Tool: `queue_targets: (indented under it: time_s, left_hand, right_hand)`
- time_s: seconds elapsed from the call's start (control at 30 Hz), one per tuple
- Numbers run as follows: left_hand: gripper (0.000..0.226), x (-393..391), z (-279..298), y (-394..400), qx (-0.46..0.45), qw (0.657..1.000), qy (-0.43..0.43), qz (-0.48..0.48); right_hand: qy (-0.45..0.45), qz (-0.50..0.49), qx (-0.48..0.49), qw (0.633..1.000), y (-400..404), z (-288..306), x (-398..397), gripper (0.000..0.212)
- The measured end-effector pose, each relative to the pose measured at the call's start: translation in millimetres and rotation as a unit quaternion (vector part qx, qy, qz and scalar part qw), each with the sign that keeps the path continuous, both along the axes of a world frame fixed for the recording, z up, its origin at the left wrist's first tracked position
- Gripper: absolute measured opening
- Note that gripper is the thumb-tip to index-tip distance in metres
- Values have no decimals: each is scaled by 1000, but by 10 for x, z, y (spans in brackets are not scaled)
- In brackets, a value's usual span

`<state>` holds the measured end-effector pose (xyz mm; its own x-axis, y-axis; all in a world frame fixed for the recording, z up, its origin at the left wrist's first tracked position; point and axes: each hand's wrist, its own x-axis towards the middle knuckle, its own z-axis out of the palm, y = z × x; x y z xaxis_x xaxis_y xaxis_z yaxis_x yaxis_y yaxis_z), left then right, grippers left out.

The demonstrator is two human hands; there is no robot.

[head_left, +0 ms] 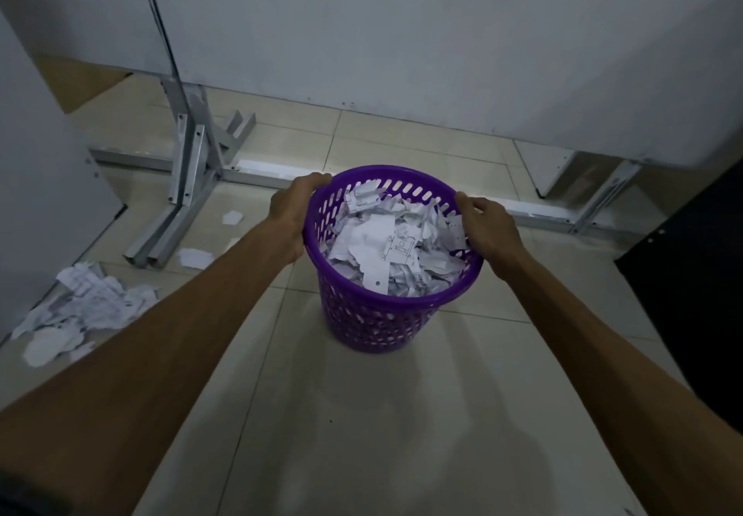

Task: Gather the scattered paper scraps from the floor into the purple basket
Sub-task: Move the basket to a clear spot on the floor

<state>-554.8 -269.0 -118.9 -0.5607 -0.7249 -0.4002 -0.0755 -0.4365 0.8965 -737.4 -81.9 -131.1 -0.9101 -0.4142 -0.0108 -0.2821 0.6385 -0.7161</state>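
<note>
We grip the purple basket (386,314) by its rim, left hand (290,218) and right hand (488,230) curled tight, steadying it near floor scraps (84,306) still uncollected.

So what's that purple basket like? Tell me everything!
The purple basket is round and looks like shiny plastic, with a smooth solid rim and rows of small slots all over its wall. It stands upright on the pale tiled floor, narrower at the bottom. White paper scraps, some printed, fill it nearly to the top. The left hand and right hand grip its rim on opposite sides.
</note>
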Motion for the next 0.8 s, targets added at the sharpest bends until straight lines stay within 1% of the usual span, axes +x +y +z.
queue_targets:
  time_s: [0.1, 0.23, 0.3, 0.4, 0.43, 0.47, 0.53, 0.57, 0.67, 0.8]
  left_hand:
    - [16, -56, -27, -26, 5, 1000, 0, 0]
    - [17, -79, -66, -33, -14, 1000, -17, -7]
    - [15, -51, -92, -46, -41, 999, -29, -13]
    - [10, 5, -109, -53, -107, 993, -45, -32]
    - [12, 23, -111, -57, -125, 990, -46, -44]
    - [21, 46, -115, -59, -138, 988, -46, -57]
    - [44, 107, -109, -77, -152, 984, -54, -74]
    - [52, 140, -108, -86, -156, 983, -60, -72]
    - [60, 278, -112, -127, -160, 983, -70, -58]
    - [63, 615, -107, -313, -158, 984, -70, -41]
  right_hand:
    - [6, -13, -8, 1000, -16, -73, -41, 53]
    - [49, -6, 45, 998, -77, -116, -60, 51]
    - [56, 5, 85, 995, -125, -110, -45, 56]
    - [57, 5, 138, 989, -167, -80, -32, 64]
    - [62, 1, 156, 986, -173, -65, -29, 67]
    - [69, -4, 170, 983, -173, -48, -16, 69]
    - [92, -10, 170, 981, -194, -9, 28, 70]
    - [105, -7, 159, 982, -217, 18, 52, 69]
    - [131, 36, 116, 984, -362, 137, 188, 66]
    - [198, 108, 80, 971, -798, 398, 524, 65]
